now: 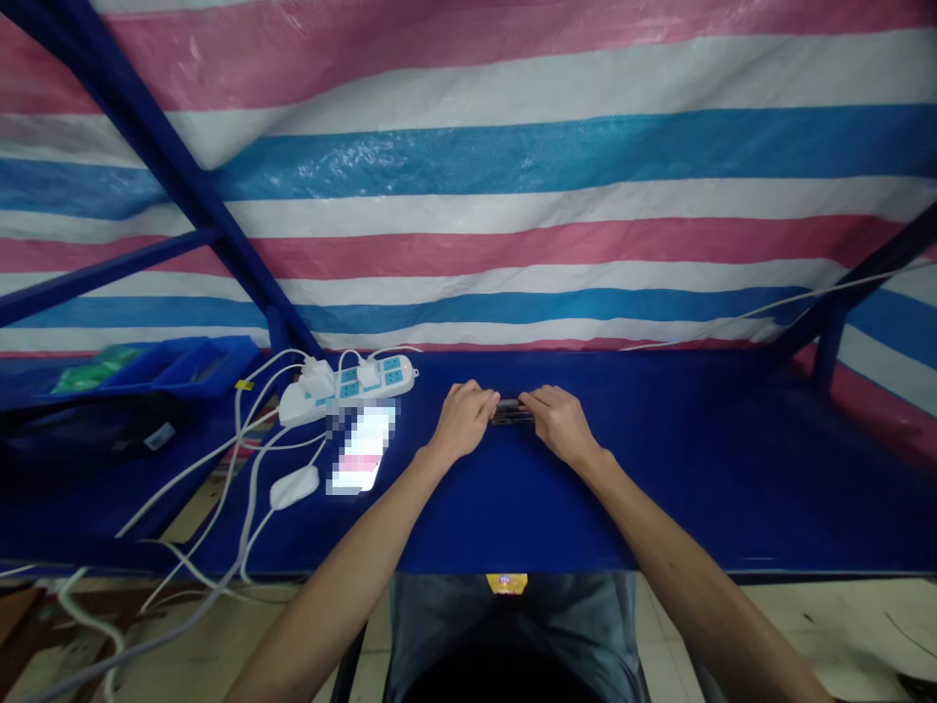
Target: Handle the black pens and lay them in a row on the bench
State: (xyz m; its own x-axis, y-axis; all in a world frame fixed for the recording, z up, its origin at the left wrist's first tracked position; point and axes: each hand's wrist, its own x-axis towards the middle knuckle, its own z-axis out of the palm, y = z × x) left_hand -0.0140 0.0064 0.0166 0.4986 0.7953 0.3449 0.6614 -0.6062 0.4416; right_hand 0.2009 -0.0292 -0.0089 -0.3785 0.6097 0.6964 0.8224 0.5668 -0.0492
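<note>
Over the middle of the blue table [512, 517], my left hand [467, 415] and my right hand [560, 418] face each other a short gap apart. Between them lies a small bundle of dark, slim, pen-like sticks [510, 412], lengthwise from hand to hand. The curled fingers of my left hand close on the left end. My right hand pinches the right end with its fingertips. Both ends of the bundle are hidden by my fingers, and its exact kind is too small to make out.
Left of my hands are a white power strip [351, 389] with plugs, a lit phone [362, 449] and a white adapter [294, 486]. Cables trail over the table's front edge. Blue trays [183, 366] and a dark bag [88, 434] lie farther left. Striped sheeting [512, 156] hangs behind.
</note>
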